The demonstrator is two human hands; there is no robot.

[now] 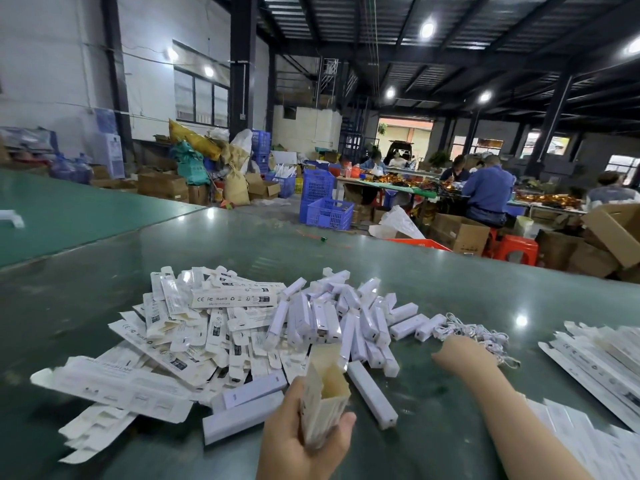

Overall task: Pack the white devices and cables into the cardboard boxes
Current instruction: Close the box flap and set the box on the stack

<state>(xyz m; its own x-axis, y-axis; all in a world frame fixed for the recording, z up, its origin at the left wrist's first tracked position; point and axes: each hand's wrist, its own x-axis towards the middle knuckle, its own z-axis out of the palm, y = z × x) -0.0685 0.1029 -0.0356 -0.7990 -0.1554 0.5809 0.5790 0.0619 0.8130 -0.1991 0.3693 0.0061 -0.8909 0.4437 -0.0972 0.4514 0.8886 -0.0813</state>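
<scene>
My left hand (298,441) grips a small white cardboard box (323,400) upright at the bottom centre; its top flap is open and the brown inside shows. A heap of white stick-shaped devices (349,317) lies in the middle of the green table (242,244). To its right sits a tangle of white cables (481,336). My right hand (462,353) reaches onto the near edge of that tangle, fingers hidden behind the knuckles; whether it grips a cable is unclear. A large pile of flat, unfolded white boxes (194,327) covers the left.
More flat white boxes (602,362) are stacked at the right edge of the table. Loose devices (372,393) lie near my left hand. Beyond the table, blue crates (325,209), brown cartons and seated people at another table fill the hall.
</scene>
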